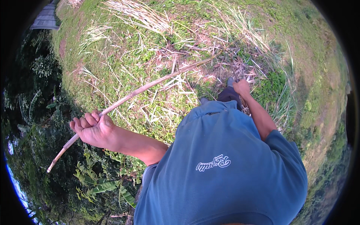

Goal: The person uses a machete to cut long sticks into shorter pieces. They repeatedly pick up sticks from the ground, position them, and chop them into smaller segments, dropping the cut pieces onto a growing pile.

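A long, thin, pale brown stalk, like dry cane or reed (150, 84), runs from the lower left up to the middle of the view. My left hand (93, 129), stretched out to the left with the palm turned up, has its fingers curled round the stalk near its thicker end. The far tip reaches over the littered ground in front of my feet and blends into the litter. My right hand (242, 87) is low by my right leg, its fingers curled in; whatever it may hold is hidden.
Cut straw-coloured stalks (138, 15) lie in a pile on the grass ahead. Dry leaf strips (243, 63) are strewn before my shoes, with long green blades (283, 101) to the right. Dense bushes (33, 138) and banana-like leaves (107, 186) border the left.
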The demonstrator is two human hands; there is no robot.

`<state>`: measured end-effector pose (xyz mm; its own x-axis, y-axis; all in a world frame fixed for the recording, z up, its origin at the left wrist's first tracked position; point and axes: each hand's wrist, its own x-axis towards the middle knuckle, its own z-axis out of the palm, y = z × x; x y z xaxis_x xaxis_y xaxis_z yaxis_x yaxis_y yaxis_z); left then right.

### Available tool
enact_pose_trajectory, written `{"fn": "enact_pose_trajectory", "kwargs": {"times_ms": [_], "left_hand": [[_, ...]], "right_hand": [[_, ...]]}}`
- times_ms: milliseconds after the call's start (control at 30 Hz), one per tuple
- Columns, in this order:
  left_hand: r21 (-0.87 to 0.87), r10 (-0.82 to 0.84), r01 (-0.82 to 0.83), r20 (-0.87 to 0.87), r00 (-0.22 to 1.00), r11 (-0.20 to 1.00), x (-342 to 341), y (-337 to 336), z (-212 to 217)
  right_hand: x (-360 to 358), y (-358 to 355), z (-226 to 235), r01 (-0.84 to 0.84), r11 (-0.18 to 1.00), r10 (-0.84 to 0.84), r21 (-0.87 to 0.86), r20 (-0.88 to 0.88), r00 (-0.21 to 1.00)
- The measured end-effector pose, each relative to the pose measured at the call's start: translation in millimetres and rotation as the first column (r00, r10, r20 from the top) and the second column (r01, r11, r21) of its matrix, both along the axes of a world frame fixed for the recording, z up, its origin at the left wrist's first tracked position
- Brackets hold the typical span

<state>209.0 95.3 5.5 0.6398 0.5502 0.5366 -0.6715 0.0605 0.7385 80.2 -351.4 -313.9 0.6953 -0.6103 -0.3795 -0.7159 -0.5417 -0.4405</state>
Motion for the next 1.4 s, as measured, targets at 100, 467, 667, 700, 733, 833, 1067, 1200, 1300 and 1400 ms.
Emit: {"fn": "enact_pose_trajectory", "kwargs": {"times_ms": [100, 467, 667, 700, 733, 833, 1067, 1200, 1300, 1400], "left_hand": [[-0.124, 0.105, -0.117, -0.097, 0.990, 0.985, 1.9, -2.3, -3.0], [-0.523, -0.388, 0.408, 0.154, 0.909, 0.748, -16.0, -39.7, 38.5], [-0.480, -0.298, 0.311, 0.106, 0.949, 0.821, -16.8, -32.8, 40.5], [-0.483, -0.328, 0.348, 0.127, 0.936, 0.803, -18.6, -32.0, 39.8], [-0.502, -0.282, 0.292, 0.098, 0.954, 0.814, -20.6, -32.3, 39.5], [-0.538, -0.313, 0.319, 0.105, 0.944, 0.780, -24.4, -30.0, 42.2], [-0.445, -0.222, 0.244, 0.101, 0.970, 0.862, -27.9, -34.4, 38.2], [-0.413, -0.384, 0.368, 0.047, 0.922, 0.833, -17.1, -61.5, 19.0], [-0.272, -0.446, 0.430, 0.004, 0.895, 0.861, -14.4, -89.5, 20.7], [-0.153, -0.256, 0.261, 0.051, 0.965, 0.953, -8.4, -102.7, 11.5]], "right_hand": [[-5.0, 6.5, 32.5, -0.079, 0.997, 0.076, 0.022, 0.102, 0.992], [-24.2, 37.3, 152.2, -0.516, 0.843, 0.512, 0.152, 0.065, 0.856], [-25.2, -3.0, 72.7, -0.400, 0.916, 0.399, 0.012, 0.050, 0.915], [-25.0, 0.6, 83.0, -0.422, 0.905, 0.421, 0.055, 0.038, 0.906], [-22.7, 5.3, 94.1, -0.442, 0.891, 0.442, 0.099, 0.026, 0.897], [-24.7, 11.8, 89.6, -0.432, 0.892, 0.433, 0.132, 0.022, 0.901], [-19.2, -25.1, 1.9, -0.106, 0.994, 0.104, -0.006, -0.113, 0.988], [-23.6, -0.4, 47.0, -0.215, 0.976, 0.215, 0.035, 0.017, 0.977], [-16.7, 31.9, 112.7, -0.362, 0.925, 0.340, 0.115, 0.176, 0.924], [-10.6, 70.5, 189.4, -0.482, 0.850, 0.425, 0.213, 0.265, 0.866]]}}
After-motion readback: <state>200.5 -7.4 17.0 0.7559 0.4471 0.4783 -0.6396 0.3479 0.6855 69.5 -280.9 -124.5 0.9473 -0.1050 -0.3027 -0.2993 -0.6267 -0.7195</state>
